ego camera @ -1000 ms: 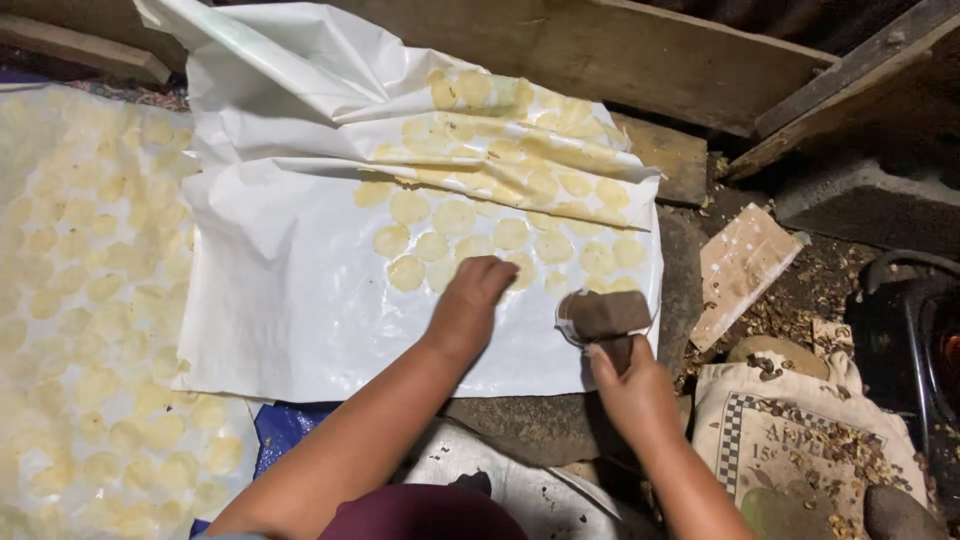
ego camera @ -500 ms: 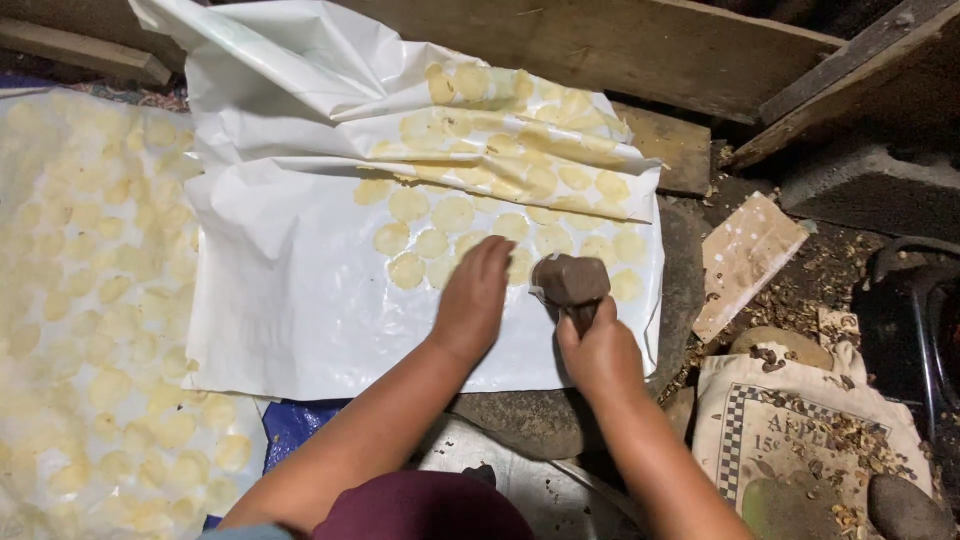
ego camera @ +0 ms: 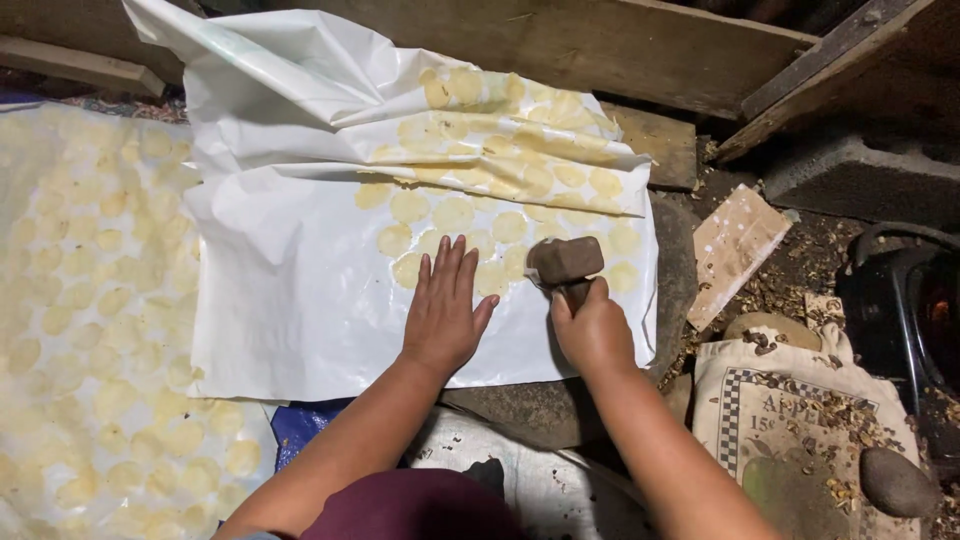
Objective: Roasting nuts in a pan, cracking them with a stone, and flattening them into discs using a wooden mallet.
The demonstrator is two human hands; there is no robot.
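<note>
A white plastic sheet (ego camera: 300, 300) lies spread in front of me, its far part folded back over itself. Several flat pale yellow discs (ego camera: 455, 212) lie on it in rows. My left hand (ego camera: 445, 310) rests flat on the sheet, fingers apart, just below the discs. My right hand (ego camera: 592, 330) grips the handle of a brown wooden mallet (ego camera: 566, 260), whose head sits over the discs near the sheet's right side.
A second sheet covered with several yellow discs (ego camera: 90, 330) lies at the left. Wooden planks (ego camera: 600, 45) run along the back. A small board (ego camera: 735, 245), a printed sack (ego camera: 800, 420), a stone (ego camera: 895, 480) and scattered husks lie at the right beside a dark container (ego camera: 915, 300).
My right hand has carried the mallet left from the sheet's right edge onto the discs. My left hand has stayed on the sheet and now lies flat with fingers spread.
</note>
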